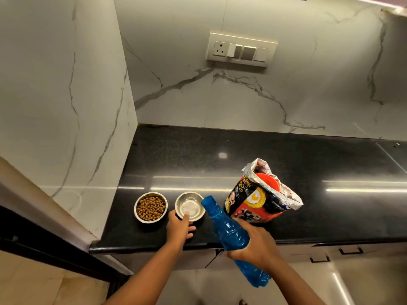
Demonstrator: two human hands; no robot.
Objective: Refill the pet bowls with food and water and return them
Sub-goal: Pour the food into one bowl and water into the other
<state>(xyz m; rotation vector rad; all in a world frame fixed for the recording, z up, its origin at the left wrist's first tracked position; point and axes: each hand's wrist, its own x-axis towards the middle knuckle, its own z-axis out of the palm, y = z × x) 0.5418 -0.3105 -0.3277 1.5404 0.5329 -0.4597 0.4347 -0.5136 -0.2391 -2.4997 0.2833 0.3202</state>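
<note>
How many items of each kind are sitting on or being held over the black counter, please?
Round steel bowls: 2, one filled with brown kibble, one holding a little water, steadied by the left hand
Blue plastic bottles: 1, tilted, gripped by the right hand
Open red and black pet food bags: 1
Total: 4

polished black speckled stone worktop [286,164]: glossy, mirrors light streaks | two round shiny steel bowls, left [150,207] and right [190,206]: smooth metal | translucent blue plastic bottle [229,232]: glossy, ribbed | crinkled glossy pet-food bag [262,194]: silvery foil lining | white grey-veined marble wall [220,95]: smooth, soft sheen
</note>
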